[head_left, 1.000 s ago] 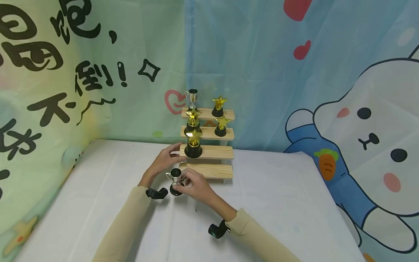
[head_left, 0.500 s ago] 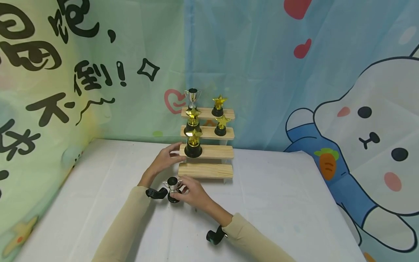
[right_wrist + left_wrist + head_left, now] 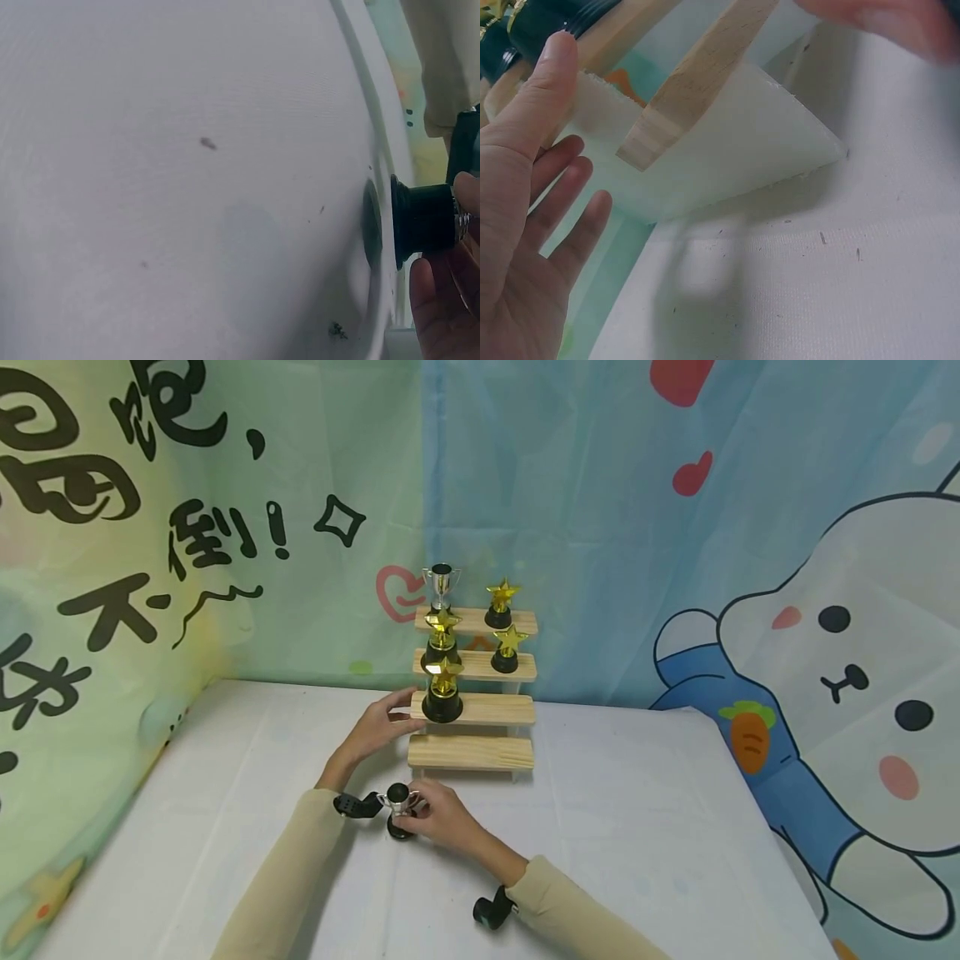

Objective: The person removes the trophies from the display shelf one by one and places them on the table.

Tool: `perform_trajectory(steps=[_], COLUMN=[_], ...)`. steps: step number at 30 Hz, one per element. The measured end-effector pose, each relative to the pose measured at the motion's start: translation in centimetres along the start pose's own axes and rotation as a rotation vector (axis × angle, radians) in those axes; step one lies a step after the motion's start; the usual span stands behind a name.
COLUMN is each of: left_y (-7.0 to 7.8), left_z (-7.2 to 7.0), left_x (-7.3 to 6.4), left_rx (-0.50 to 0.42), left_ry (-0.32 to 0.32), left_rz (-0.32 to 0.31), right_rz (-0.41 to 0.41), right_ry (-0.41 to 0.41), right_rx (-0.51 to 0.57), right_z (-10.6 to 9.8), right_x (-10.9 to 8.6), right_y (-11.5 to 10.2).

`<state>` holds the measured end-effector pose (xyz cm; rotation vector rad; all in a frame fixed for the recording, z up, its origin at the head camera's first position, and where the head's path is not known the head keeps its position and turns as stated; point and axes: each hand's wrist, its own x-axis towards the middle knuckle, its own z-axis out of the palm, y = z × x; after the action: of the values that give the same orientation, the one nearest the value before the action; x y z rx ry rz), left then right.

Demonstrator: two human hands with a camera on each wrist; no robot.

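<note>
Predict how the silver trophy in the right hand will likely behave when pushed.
The silver trophy may feel slippery where its surface shines. Its flared black base should help resist tipping, and its crisp metallic-looking form suggests stiffness.

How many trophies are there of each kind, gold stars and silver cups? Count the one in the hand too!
Gold star trophies with black bases: 4
Silver two-handled cup trophies with black bases: 2
Total: 6

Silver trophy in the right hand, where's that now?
Head view, left of center: the silver trophy is pinched by the right hand, in front of the rack, beside the left wrist camera.
</note>
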<state>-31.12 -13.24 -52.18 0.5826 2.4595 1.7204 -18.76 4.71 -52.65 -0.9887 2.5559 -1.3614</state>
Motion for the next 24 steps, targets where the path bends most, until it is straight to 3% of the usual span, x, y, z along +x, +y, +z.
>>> perform_trajectory(steps=[24], left_y=[-0.32], left_z=[-0.06], left_x=[0.10], left_rx=[0.009], left_ry=[-0.001], left_rz=[0.015], right_rz=[0.003], right_ry=[-0.028], right_rx=[-0.064], right_z=[0.87], right_x=[0.63], right_y=[0.09])
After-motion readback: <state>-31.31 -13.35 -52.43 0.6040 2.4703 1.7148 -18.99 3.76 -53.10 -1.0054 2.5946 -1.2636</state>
